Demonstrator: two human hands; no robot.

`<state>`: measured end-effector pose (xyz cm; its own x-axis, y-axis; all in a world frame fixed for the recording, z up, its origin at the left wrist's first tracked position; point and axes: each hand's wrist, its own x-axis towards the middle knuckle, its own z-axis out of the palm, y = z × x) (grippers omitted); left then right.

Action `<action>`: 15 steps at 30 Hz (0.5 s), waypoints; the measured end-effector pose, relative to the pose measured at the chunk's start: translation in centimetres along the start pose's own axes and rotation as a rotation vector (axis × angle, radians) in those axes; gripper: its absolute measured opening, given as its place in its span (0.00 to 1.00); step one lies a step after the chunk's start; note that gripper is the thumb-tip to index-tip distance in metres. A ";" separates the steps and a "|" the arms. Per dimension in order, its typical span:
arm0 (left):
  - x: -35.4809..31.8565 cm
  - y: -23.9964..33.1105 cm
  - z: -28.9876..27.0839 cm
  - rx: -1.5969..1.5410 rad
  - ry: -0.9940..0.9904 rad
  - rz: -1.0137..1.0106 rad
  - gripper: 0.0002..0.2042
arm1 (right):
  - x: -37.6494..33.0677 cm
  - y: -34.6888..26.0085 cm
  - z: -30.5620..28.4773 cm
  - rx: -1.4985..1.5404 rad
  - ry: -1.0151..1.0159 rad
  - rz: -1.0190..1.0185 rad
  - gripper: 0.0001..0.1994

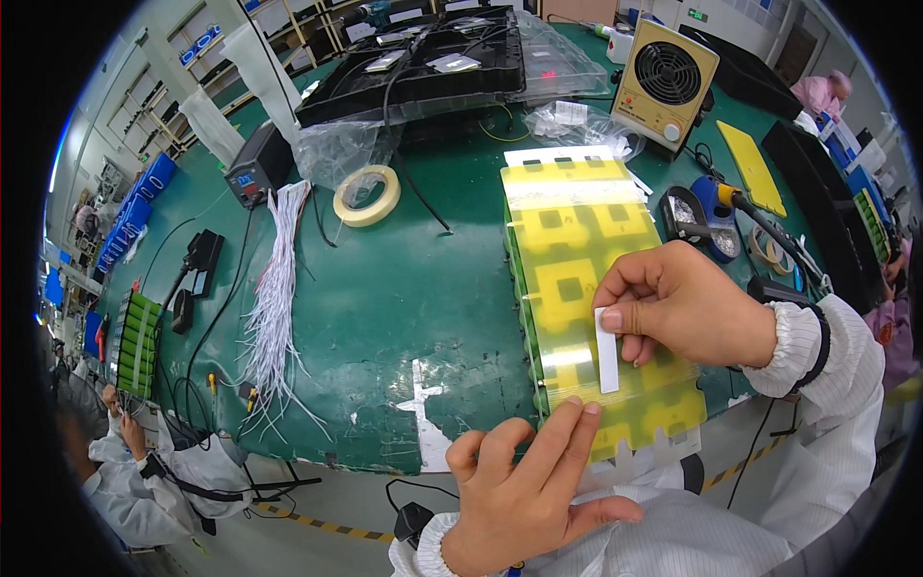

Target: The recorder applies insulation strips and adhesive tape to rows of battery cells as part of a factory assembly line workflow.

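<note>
A long battery pack [577,279] of green cells lies on the green mat, covered by a yellow sheet with square cutouts and clear tape. My right hand [687,300] pinches a narrow white strip [607,351] between thumb and forefinger and holds it upright over the pack's near half. My left hand [524,490] rests at the pack's near end, its index and middle fingertips pressing the clear tape edge close to the strip's lower end.
A bundle of white wires [274,298] and a tape roll [367,195] lie to the left. Black trays [423,67] sit at the back, a beige fan unit [665,85] and a soldering stand [716,207] to the right. Another person's hands [125,423] work at far left.
</note>
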<state>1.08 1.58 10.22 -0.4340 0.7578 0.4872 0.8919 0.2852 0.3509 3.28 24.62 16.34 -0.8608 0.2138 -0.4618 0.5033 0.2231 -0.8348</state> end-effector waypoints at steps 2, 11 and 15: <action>0.0 0.0 0.0 0.002 0.005 -0.003 0.38 | 0.0 0.0 0.0 -0.001 0.000 -0.005 0.08; 0.3 -0.2 1.3 -0.056 0.190 0.079 0.34 | 0.0 -0.1 0.1 -0.019 0.008 -0.008 0.08; 0.7 0.2 -0.1 -0.001 0.009 0.004 0.38 | 0.0 -0.1 0.1 -0.023 0.015 -0.007 0.08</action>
<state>0.92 2.12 10.70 -0.4319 0.7534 0.4958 0.8933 0.2816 0.3502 3.20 24.51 16.42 -0.8629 0.2265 -0.4517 0.4994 0.2462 -0.8306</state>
